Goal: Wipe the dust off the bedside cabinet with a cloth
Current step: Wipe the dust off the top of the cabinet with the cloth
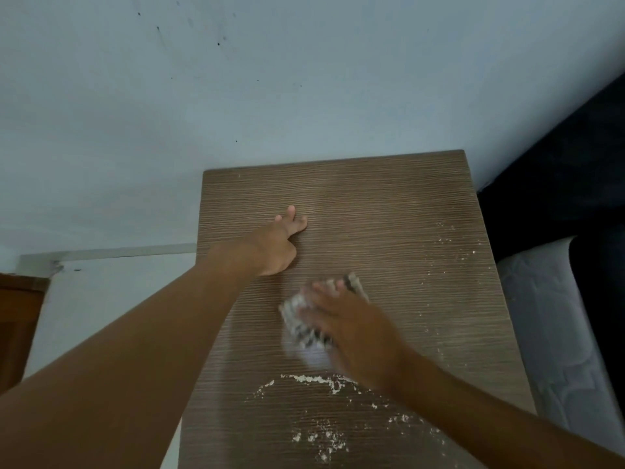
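Cabinet top [389, 211]: brown wood-grain laminate, rectangular, fills the centre of the head view, with its far edge against a pale blue-grey wall [270, 79]. White dust crumbs [314, 380] lie in a ragged line across the near part of the top, just below the cloth. More crumbs are scattered further toward the near edge, and a sparse trail of specks runs along the right side.

Cloth [304, 328]: small, crumpled, light with a dark check pattern, lying on the top slightly right of centre. It is motion-blurred, so the pattern detail is uncertain.

Right hand [351, 330]: lies palm down over the cloth, fingers spread forward across it and pressing it onto the surface. The blur prevents telling whether the fingers curl around the cloth or only lie flat on it. Right forearm enters from the lower right corner.

Left hand [279, 245]: rests on the top toward its left side, beyond the cloth and apart from it, empty. The fingertips point toward the wall, fingers loosely extended, heel of the hand down on the laminate. Left forearm enters from the lower left.

Surroundings: a white quilted mattress [554, 333] sits just beside the cabinet's right edge, with dark fabric [558, 170] above it. The wall shows several small dark marks. A brown wooden panel [17, 326] is at the far left edge.
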Demonstrator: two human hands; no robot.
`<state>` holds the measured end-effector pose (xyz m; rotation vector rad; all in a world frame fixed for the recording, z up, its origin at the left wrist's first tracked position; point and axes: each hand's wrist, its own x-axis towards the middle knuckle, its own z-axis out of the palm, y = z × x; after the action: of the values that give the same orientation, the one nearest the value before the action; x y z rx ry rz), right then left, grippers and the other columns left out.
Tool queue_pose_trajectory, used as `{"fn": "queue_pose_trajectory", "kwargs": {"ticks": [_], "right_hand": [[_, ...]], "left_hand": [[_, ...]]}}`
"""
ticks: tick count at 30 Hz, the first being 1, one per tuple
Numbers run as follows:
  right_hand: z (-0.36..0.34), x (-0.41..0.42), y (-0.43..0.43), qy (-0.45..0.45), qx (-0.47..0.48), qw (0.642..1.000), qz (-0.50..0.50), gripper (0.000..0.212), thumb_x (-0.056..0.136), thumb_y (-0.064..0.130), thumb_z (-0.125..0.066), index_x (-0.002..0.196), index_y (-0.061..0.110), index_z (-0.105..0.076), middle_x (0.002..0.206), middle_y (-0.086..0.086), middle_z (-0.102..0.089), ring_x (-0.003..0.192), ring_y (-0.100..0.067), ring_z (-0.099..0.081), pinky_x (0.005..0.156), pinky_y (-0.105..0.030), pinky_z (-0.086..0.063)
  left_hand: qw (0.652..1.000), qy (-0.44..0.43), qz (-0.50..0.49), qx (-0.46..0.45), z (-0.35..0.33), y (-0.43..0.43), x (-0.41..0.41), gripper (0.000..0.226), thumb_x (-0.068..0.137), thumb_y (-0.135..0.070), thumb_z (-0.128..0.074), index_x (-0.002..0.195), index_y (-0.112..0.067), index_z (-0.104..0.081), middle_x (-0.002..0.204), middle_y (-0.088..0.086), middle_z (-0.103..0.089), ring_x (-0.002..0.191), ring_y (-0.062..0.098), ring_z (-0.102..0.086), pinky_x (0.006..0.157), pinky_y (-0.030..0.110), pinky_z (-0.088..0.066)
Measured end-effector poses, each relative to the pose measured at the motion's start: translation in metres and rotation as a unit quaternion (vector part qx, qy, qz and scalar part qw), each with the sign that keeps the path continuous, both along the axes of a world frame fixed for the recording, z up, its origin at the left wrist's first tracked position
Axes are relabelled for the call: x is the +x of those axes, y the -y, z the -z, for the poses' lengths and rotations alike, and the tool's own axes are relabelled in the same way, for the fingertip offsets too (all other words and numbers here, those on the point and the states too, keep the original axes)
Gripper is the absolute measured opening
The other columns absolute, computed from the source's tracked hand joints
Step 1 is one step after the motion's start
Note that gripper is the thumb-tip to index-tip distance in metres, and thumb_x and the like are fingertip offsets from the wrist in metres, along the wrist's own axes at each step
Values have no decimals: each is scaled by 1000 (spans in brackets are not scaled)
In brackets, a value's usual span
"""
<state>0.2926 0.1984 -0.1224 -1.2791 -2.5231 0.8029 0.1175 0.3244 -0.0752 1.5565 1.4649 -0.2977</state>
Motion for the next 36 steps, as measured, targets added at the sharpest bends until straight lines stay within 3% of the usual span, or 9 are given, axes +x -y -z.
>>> {"fn": "queue_pose_trajectory", "kwargs": {"ticks": [3,6,8,10,14,18,27,33,36], "right_hand": [[1,1,40,-22,-42,998,-47,59,74,23,-53,132,24,-50,145,2,-46,142,-14,-29,114,-43,-23],[-8,12,57,-45,-63,997,-17,56,71,25,-49,127,25,-52,136,7,-56,133,-11,-45,113,-38,-31],[-26,20,59,-104,-90,988,67,50,71,21,-54,120,31,-53,119,17,-62,111,0,-57,95,-22,-47],[-43,30,52,-148,-120,967,172,41,81,18,-54,116,39,-52,102,32,-59,88,9,-58,74,-7,-44],[-68,72,7,-215,-158,910,317,32,96,13,-53,108,42,-61,86,23,-68,75,0,-64,58,-17,-49],[-86,118,-58,-230,-87,886,394,22,96,24,-52,111,37,-64,87,14,-69,79,-7,-64,70,-31,-53],[-47,158,-171,58,28,948,313,45,93,9,-46,136,20,-48,132,-7,-54,118,-27,-50,96,-46,-44],[-4,159,-163,11,-53,974,219,64,85,-11,-46,145,12,-41,157,-9,-29,148,-21,-16,121,-35,-2],[2,153,-141,-32,-14,974,223,60,81,-11,-49,138,9,-50,151,-12,-38,145,-27,-24,120,-37,-4]], "left_hand": [[999,-29,39,13,5,6,5,66,100,-4,-34,155,-26,-3,159,-10,23,148,13,15,119,38,1],[991,-84,94,47,13,16,9,68,104,-33,-33,153,-21,12,156,-3,33,146,19,22,120,44,0],[982,-131,130,51,17,23,14,77,101,-48,-31,150,-19,22,153,1,39,144,22,27,119,48,3],[973,-173,145,51,20,31,22,83,98,-56,-26,147,-17,28,150,6,43,143,25,31,118,50,7],[965,-177,131,139,23,40,46,82,98,-56,-28,153,-11,13,158,14,27,146,32,21,119,52,0],[958,-142,124,214,25,36,73,80,95,-58,-35,154,-14,-4,161,11,11,149,31,9,120,50,-7],[976,-138,86,143,22,22,88,96,86,-67,-47,154,-26,7,161,3,21,148,28,18,117,54,-4],[982,-143,69,103,17,15,95,95,85,-65,-53,153,-34,7,161,3,22,147,28,19,116,56,-4],[984,-140,61,89,15,13,97,95,86,-62,-55,153,-36,7,160,2,23,147,28,19,115,57,-5]]}}
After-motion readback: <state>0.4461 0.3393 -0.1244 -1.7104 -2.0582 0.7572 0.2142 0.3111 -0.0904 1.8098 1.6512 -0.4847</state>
